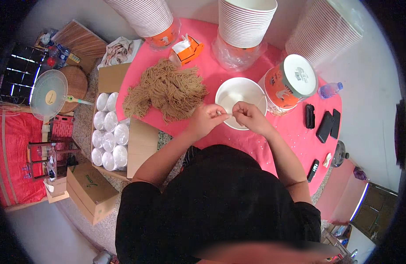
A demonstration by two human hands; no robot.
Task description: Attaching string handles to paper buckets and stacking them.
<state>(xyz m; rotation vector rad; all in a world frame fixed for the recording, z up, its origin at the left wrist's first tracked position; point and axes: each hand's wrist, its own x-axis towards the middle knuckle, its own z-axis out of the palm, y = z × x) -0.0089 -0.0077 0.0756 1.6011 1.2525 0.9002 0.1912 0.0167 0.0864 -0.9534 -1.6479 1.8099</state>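
Observation:
Over a white paper bucket (244,90), open side up, my two hands meet with their fingertips close together. My left hand (208,119) is closed in a pinch at the bucket's near left rim. Beside it my right hand (251,118) is also pinched, above the near part of the opening. What the fingertips hold, if anything, is too small to make out. Left of the bucket lies a heaped tangle of tan, yarn-like strands (167,90).
Tall stacks of paper buckets (247,22) line the pink table's (220,141) far side. An orange tissue pack (186,50), an upside-down orange bucket (284,86), a bottle (330,90) and phones (325,126) lie around. A carton of white rolls (108,141) stands left, near a fan (50,96).

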